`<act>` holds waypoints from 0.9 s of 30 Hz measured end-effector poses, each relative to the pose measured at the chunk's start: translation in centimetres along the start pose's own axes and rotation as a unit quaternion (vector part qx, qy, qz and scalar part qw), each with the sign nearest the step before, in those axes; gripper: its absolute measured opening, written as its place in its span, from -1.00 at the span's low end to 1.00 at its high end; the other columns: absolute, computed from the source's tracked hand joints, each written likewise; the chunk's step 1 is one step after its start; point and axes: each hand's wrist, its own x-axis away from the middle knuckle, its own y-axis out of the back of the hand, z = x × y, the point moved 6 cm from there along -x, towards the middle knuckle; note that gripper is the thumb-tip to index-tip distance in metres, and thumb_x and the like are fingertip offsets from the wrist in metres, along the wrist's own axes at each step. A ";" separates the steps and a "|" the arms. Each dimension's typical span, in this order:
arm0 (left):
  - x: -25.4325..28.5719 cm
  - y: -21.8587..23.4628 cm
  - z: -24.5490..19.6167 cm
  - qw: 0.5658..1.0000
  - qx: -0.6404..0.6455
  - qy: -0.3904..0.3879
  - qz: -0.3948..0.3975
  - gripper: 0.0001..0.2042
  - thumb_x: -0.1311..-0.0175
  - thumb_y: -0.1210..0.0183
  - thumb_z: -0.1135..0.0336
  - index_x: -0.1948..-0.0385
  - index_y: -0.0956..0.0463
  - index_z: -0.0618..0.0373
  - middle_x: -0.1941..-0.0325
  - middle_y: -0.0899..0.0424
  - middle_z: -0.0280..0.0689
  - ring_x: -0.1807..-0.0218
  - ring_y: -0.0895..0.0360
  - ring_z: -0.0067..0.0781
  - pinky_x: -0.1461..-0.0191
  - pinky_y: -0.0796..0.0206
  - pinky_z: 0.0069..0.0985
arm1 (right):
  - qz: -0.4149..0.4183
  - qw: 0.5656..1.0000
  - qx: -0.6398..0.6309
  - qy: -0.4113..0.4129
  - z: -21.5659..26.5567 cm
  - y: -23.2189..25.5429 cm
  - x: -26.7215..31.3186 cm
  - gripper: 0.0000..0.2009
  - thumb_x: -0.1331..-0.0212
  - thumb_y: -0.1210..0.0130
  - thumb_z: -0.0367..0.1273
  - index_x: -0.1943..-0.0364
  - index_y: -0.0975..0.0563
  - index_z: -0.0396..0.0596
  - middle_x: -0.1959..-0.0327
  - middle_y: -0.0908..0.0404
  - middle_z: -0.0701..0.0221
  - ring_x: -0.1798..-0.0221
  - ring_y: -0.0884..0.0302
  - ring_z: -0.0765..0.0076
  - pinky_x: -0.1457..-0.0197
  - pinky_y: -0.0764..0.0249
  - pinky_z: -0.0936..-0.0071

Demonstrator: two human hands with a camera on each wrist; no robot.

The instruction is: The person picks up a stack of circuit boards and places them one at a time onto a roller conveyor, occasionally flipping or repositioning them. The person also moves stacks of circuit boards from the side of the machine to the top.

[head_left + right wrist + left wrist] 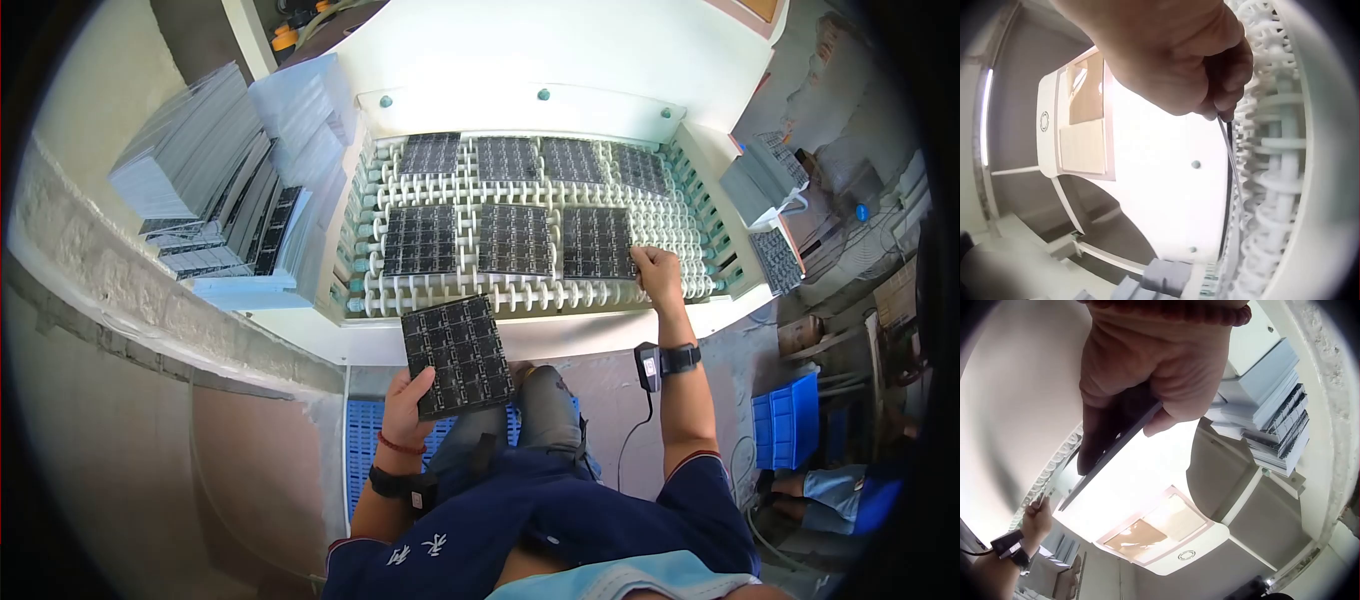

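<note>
My left hand [408, 408] grips a black patterned panel [457, 355] by its lower left edge, in front of the white roller conveyor [680, 225]. In the left wrist view the same panel [1110, 450] is seen edge-on between the thumb and fingers of the left hand [1147, 369]. My right hand [657, 274] pinches the right edge of another black panel [597, 243], the rightmost of the front row on the rollers. The right wrist view shows the right hand [1179, 56] with fingertips on a thin panel edge [1230, 147] close to the rollers [1279, 181].
Two more panels [420, 240] share the front row; several lie behind. Left of the conveyor stands a rack of stacked grey sheets and black panels [190, 135]. More sheets [762, 180] are at the right. A blue crate [786, 420] and a seated person's legs [830, 495] are lower right.
</note>
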 end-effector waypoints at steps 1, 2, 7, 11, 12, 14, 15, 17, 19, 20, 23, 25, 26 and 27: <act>0.1 -0.1 0.1 1.000 -0.002 0.003 0.002 -0.79 -0.23 0.07 0.46 0.17 -0.40 0.38 0.19 -0.56 -0.15 0.22 -0.55 -0.38 0.14 -0.42 -0.49 | -0.019 0.994 0.102 0.019 0.1 0.4 -0.4 -0.74 -0.09 -0.06 -0.32 0.54 -0.55 -0.29 0.79 -0.42 0.40 0.76 -0.31 0.59 0.65 -0.26 0.58; 0.1 -0.1 0.2 1.000 -0.004 0.007 0.003 -0.79 -0.23 0.07 0.46 0.17 -0.40 0.38 0.19 -0.56 -0.14 0.22 -0.55 -0.39 0.14 -0.42 -0.49 | -0.022 0.993 0.117 0.013 -0.2 0.6 -0.7 -0.76 -0.04 -0.09 -0.31 0.49 -0.57 -0.28 0.71 -0.51 0.26 0.68 -0.43 0.46 0.55 -0.35 0.47; 0.7 0.8 -0.1 1.000 0.008 -0.017 -0.021 -0.76 -0.22 0.09 0.47 0.11 -0.36 0.37 0.15 -0.54 -0.12 0.17 -0.53 -0.35 0.09 -0.41 -0.45 | -0.085 0.974 0.200 0.062 0.3 5.7 -2.9 -0.76 0.03 -0.13 -0.29 0.42 -0.58 -0.22 0.57 -0.57 0.18 0.51 -0.52 0.34 0.37 -0.39 0.42; 0.7 1.8 -0.3 1.000 0.021 -0.016 -0.002 -0.71 -0.22 0.11 0.48 0.04 -0.30 0.38 0.09 -0.51 -0.08 0.11 -0.52 -0.29 0.03 -0.39 -0.41 | -0.121 0.982 0.134 0.062 -3.4 11.3 -5.1 -0.73 0.02 -0.10 -0.29 0.41 -0.56 -0.29 0.59 -0.56 0.15 0.48 -0.51 0.41 0.34 -0.38 0.45; 0.8 1.6 -0.2 1.000 0.024 -0.014 -0.003 -0.71 -0.22 0.11 0.48 0.04 -0.30 0.38 0.09 -0.51 -0.08 0.11 -0.52 -0.29 0.03 -0.39 -0.41 | -0.121 0.981 0.137 0.061 -3.7 12.1 -5.2 -0.73 0.02 -0.10 -0.29 0.41 -0.56 -0.29 0.59 -0.56 0.15 0.48 -0.51 0.41 0.34 -0.38 0.45; 0.6 0.8 -0.4 1.000 0.015 -0.007 -0.027 -0.76 -0.23 0.08 0.47 0.10 -0.37 0.38 0.12 -0.52 -0.13 0.15 -0.52 -0.36 0.08 -0.40 -0.46 | -0.115 0.962 0.243 0.038 -4.5 13.1 -5.3 -0.74 0.02 -0.09 -0.29 0.39 -0.57 -0.26 0.53 -0.57 0.14 0.45 -0.54 0.30 0.32 -0.40 0.42; 0.4 0.5 -0.3 0.999 0.016 -0.006 -0.030 -0.76 -0.23 0.08 0.47 0.10 -0.37 0.38 0.12 -0.52 -0.13 0.15 -0.52 -0.36 0.08 -0.40 -0.46 | -0.112 0.962 0.245 0.037 -4.7 13.4 -5.0 -0.74 0.02 -0.09 -0.29 0.39 -0.57 -0.26 0.53 -0.57 0.14 0.45 -0.54 0.30 0.32 -0.40 0.42; 0.3 -0.3 -0.2 1.000 0.022 0.013 -0.003 -0.75 -0.23 0.09 0.48 0.09 -0.36 0.39 0.12 -0.52 -0.13 0.14 -0.52 -0.34 0.05 -0.38 -0.44 | -0.139 0.923 0.353 0.069 -4.8 12.8 -4.2 -0.76 0.01 -0.08 -0.30 0.38 -0.57 -0.22 0.49 -0.58 0.14 0.42 -0.55 0.16 0.30 -0.41 0.38; 0.4 -0.2 -0.1 0.999 0.013 0.006 -0.044 -0.76 -0.23 0.09 0.48 0.10 -0.36 0.39 0.12 -0.52 -0.13 0.14 -0.51 -0.33 0.04 -0.38 -0.43 | -0.148 0.930 0.297 0.160 -2.2 10.7 -1.9 -0.74 -0.03 -0.07 -0.28 0.36 -0.55 -0.25 0.58 -0.55 0.18 0.55 -0.49 0.26 0.43 -0.34 0.42; 0.3 -0.4 0.2 0.999 0.016 0.023 -0.028 -0.76 -0.23 0.08 0.48 0.10 -0.36 0.39 0.13 -0.52 -0.14 0.14 -0.52 -0.35 0.05 -0.38 -0.45 | -0.102 0.956 0.253 0.108 -0.9 8.9 -0.6 -0.77 -0.03 -0.08 -0.30 0.36 -0.57 -0.22 0.59 -0.55 0.24 0.56 -0.47 0.37 0.45 -0.35 0.46; -0.1 -0.5 0.7 0.999 0.015 0.031 0.006 -0.76 -0.25 0.08 0.45 0.11 -0.36 0.38 0.15 -0.53 -0.15 0.15 -0.52 -0.39 0.07 -0.39 -0.48 | 0.101 0.994 0.026 -0.002 1.2 0.1 5.8 -0.82 -0.06 -0.11 -0.31 0.38 -0.60 -0.14 0.59 -0.53 0.47 0.62 -0.35 0.67 0.56 -0.28 0.69; -0.2 -0.7 0.9 0.999 0.014 0.031 0.037 -0.76 -0.26 0.08 0.44 0.11 -0.36 0.38 0.16 -0.54 -0.16 0.16 -0.52 -0.41 0.08 -0.40 -0.49 | 0.286 0.947 -0.146 -0.028 2.2 -6.4 10.8 -0.80 -0.03 -0.17 -0.28 0.37 -0.58 -0.12 0.56 -0.55 0.51 0.62 -0.43 0.68 0.64 -0.30 0.77; -0.3 -0.9 1.0 0.998 0.007 0.034 0.050 -0.76 -0.26 0.08 0.43 0.11 -0.36 0.37 0.16 -0.54 -0.17 0.16 -0.52 -0.43 0.09 -0.40 -0.51 | 0.319 0.931 -0.170 -0.048 3.1 -8.8 13.0 -0.82 -0.03 -0.18 -0.30 0.38 -0.57 -0.14 0.58 -0.55 0.50 0.61 -0.44 0.67 0.63 -0.33 0.76; -0.3 -1.1 1.1 0.997 0.000 0.038 0.062 -0.76 -0.27 0.09 0.42 0.11 -0.36 0.37 0.17 -0.54 -0.18 0.17 -0.52 -0.45 0.10 -0.40 -0.52 | 0.352 0.913 -0.194 -0.068 4.0 -10.9 14.7 -0.82 -0.02 -0.18 -0.33 0.39 -0.56 -0.16 0.59 -0.54 0.49 0.61 -0.46 0.67 0.63 -0.36 0.75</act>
